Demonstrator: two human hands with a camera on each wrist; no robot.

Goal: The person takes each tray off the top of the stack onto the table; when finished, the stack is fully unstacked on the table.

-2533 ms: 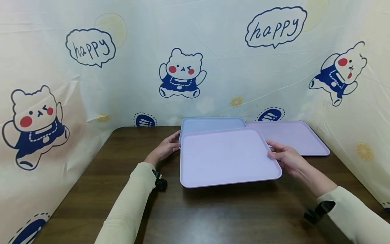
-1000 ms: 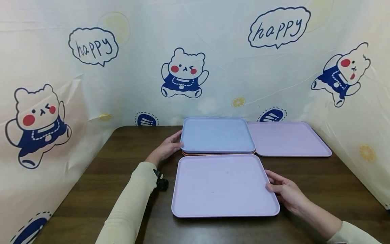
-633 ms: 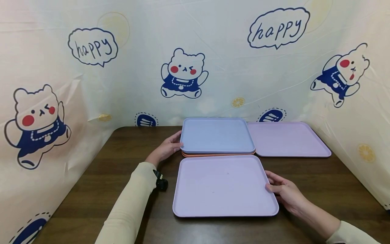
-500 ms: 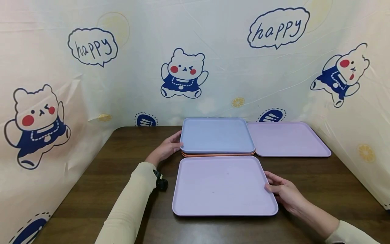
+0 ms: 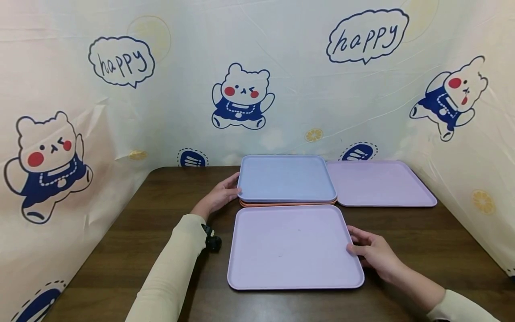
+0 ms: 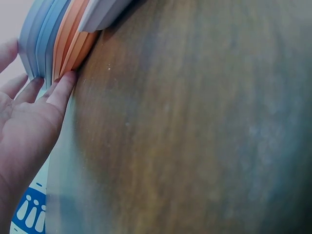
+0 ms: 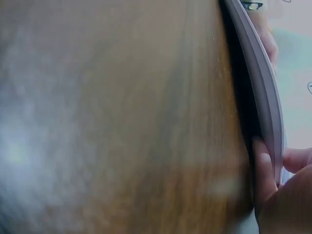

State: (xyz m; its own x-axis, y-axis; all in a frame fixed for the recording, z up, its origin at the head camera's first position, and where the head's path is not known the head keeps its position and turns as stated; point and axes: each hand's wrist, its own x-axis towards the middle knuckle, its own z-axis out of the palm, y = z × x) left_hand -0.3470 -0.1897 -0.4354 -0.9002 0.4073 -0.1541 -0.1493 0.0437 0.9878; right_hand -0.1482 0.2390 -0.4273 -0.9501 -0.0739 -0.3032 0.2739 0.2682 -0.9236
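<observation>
At the front of the table lies a lilac rectangular tray (image 5: 295,250), its right edge pinched by my right hand (image 5: 378,255). The right wrist view shows the thumb above the tray's rim (image 7: 267,92) and fingers underneath, with a dark gap between tray and table. Behind it, a stack has a light-blue tray (image 5: 287,179) on top and orange trays (image 5: 257,205) below. My left hand (image 5: 217,197) rests against the stack's left side. In the left wrist view its fairly straight fingers touch the edges of the blue trays (image 6: 46,39) and orange trays (image 6: 73,41).
Another lilac tray (image 5: 382,183) lies at the back right, right beside the stack. The dark wooden table (image 5: 132,250) extends left and forward. A printed cloth (image 5: 289,89) with bear drawings hangs behind the table and along both sides.
The front lilac tray has come down and forward from over the blue stack, uncovering it, with my right hand still holding its edge. Lately it shifted only slightly. My left hand stays put.
</observation>
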